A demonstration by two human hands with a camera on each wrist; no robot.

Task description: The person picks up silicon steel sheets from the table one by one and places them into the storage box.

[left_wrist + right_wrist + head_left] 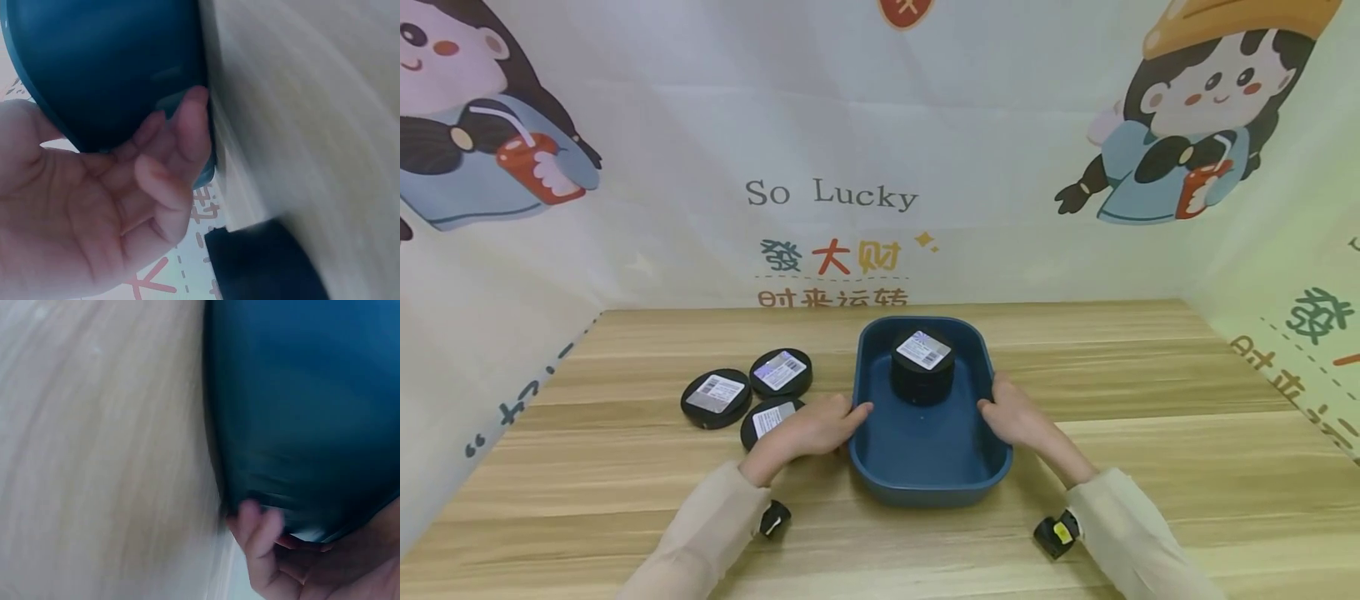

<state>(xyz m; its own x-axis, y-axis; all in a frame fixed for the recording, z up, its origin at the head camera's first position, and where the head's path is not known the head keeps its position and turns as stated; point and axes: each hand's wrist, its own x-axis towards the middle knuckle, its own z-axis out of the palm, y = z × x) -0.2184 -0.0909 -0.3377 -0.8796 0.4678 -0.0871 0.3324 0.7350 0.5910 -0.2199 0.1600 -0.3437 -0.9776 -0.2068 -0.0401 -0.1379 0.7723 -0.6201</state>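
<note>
A deep blue rectangular plastic bin [925,454] with rounded corners sits in front of me on the wooden table. My left hand [820,425] grips its left side, thumb over the rim and fingers against the outer wall. On the opposite side my right hand [1018,415] holds the rim the same way. In the left wrist view the left fingers [190,125] bend against the bin's outer wall, low down near the table. The right wrist view shows the right fingertips [262,525] at the bin's lower edge. Inside the bin, toward its far end, stands a stack of round black discs [922,379] with a white label on top.
Left of the bin lie a black labelled disc [717,398], another disc [781,372] beside it, and a nearer disc [767,419] partly covered by my left hand. The wooden tabletop [1112,375] ends at a printed cloth backdrop [700,167], which also encloses both sides.
</note>
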